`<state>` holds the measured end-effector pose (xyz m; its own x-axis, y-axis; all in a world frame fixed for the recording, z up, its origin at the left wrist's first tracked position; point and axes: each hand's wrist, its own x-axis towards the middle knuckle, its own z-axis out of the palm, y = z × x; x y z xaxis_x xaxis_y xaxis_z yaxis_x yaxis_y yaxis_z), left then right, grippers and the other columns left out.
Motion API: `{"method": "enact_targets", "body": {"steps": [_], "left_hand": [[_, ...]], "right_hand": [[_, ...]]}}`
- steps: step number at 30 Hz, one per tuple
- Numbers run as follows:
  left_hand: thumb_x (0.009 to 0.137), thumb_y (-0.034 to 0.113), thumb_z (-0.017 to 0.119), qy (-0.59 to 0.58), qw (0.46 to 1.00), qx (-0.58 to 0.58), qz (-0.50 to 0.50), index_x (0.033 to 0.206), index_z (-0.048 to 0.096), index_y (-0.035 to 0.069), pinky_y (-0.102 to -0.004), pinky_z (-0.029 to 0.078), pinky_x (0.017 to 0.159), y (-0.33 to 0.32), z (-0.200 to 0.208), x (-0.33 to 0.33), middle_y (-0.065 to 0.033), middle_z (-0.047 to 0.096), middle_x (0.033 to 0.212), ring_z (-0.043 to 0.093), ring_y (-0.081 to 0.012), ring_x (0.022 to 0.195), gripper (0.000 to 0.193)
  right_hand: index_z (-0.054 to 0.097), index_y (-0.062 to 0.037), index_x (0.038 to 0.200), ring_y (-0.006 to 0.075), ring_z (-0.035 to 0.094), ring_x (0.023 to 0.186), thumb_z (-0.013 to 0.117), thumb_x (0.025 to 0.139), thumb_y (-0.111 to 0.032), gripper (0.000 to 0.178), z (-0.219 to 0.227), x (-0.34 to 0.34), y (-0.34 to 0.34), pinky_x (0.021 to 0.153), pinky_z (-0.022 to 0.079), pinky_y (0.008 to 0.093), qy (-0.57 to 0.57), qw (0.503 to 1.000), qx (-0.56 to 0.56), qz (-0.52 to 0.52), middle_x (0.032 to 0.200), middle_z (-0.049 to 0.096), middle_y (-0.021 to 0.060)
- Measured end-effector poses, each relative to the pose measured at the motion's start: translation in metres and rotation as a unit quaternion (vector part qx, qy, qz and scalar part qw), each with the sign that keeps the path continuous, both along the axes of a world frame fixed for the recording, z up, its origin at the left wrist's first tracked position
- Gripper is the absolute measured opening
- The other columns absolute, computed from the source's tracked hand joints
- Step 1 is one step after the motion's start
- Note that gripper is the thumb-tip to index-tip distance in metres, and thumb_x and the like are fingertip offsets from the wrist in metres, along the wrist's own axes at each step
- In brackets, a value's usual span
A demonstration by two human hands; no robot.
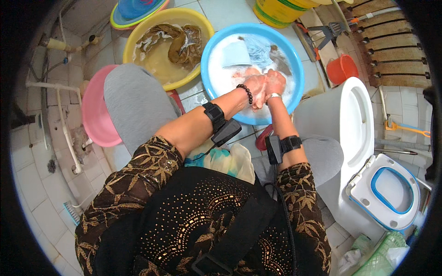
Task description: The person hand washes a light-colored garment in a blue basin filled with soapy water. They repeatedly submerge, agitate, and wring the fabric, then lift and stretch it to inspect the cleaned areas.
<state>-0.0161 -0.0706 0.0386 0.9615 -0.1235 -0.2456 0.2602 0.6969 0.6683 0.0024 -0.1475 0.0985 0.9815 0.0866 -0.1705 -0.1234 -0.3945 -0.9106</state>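
Observation:
Both my hands are inside a blue basin (299,69) of white soapy water. My left hand (254,87), with a dark bead bracelet at the wrist, presses against my right hand (275,82), which wears a light band. The fingers of both are closed in the suds; what they hold is hidden by foam and the hands themselves. Just beyond them a light blue cloth (235,54) floats flat, beside a crumpled blue cloth (258,50). A grey-brown cloth (281,60) lies at the basin's right side.
A yellow basin (209,34) with a soaked brown garment (182,48) stands left of the blue one. Farther left is a pink basin (94,108). A white toilet (334,138) rises at my right, near a red scoop (341,69). A yellow bucket (278,13) stands behind.

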Motion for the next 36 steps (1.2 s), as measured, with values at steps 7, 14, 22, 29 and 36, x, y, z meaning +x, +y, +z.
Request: {"method": "enact_targets", "body": {"steps": [7, 14, 22, 29, 36], "left_hand": [[0.089, 0.029, 0.045, 0.223, 0.973, -0.016, -0.050, 0.084, 0.050, 0.008, -0.0406, 0.045, 0.045, 0.007, 0.026, -0.012, -0.0101, 0.055, 0.062, 0.053, -0.0242, 0.052, 0.023], [0.092, 0.033, 0.047, 0.088, 0.986, -0.137, 0.027, 0.098, 0.053, 0.006, -0.0352, 0.048, 0.043, 0.006, 0.050, 0.000, -0.0123, 0.061, 0.078, 0.060, -0.0246, 0.058, 0.028], [0.087, 0.018, 0.055, 0.074, 0.985, 0.125, 0.093, 0.104, 0.053, 0.004, -0.0216, 0.044, 0.059, 0.048, 0.066, 0.002, -0.0126, 0.060, 0.100, 0.060, -0.0181, 0.094, 0.022], [0.095, 0.023, 0.046, -0.011, 0.981, -0.160, 0.105, 0.115, 0.050, 0.003, -0.0348, 0.050, 0.085, 0.009, 0.054, 0.008, -0.0087, 0.059, 0.106, 0.059, -0.0202, 0.097, 0.029], [0.091, 0.023, 0.052, -0.006, 0.955, -0.274, 0.114, 0.111, 0.054, 0.004, -0.0387, 0.049, 0.086, 0.039, 0.044, 0.015, -0.0105, 0.059, 0.104, 0.059, -0.0244, 0.095, 0.027]], "right_hand": [[0.061, -0.0002, 0.074, 0.0345, 0.057, 0.063, 0.046, 0.082, -0.025, 0.031, -0.002, 0.003, -0.002, 0.062, 0.046, 0.0422, -0.070, 0.990, -0.107, 0.067, 0.072, 0.061, 0.0213], [0.058, 0.0002, 0.093, 0.0157, 0.057, 0.073, 0.061, 0.086, -0.023, 0.025, -0.016, 0.029, -0.013, 0.071, 0.047, 0.0294, 0.006, 0.984, 0.166, 0.061, 0.083, 0.063, 0.0066], [0.053, -0.0010, 0.107, 0.0173, 0.060, 0.087, 0.063, 0.082, -0.006, 0.027, 0.005, 0.040, -0.036, 0.078, 0.051, 0.0291, 0.082, 0.925, 0.367, 0.052, 0.098, 0.062, 0.0088], [0.062, -0.0028, 0.090, 0.0115, 0.055, 0.076, 0.059, 0.082, -0.003, 0.009, 0.008, 0.035, -0.020, 0.070, 0.047, 0.0244, -0.122, 0.981, 0.148, 0.033, 0.084, 0.059, 0.0036], [0.060, -0.0027, 0.101, 0.0153, 0.058, 0.074, 0.051, 0.085, -0.005, 0.018, 0.020, 0.038, -0.033, 0.064, 0.051, 0.0300, 0.086, 0.940, 0.327, -0.054, 0.088, 0.061, 0.0092]]}}
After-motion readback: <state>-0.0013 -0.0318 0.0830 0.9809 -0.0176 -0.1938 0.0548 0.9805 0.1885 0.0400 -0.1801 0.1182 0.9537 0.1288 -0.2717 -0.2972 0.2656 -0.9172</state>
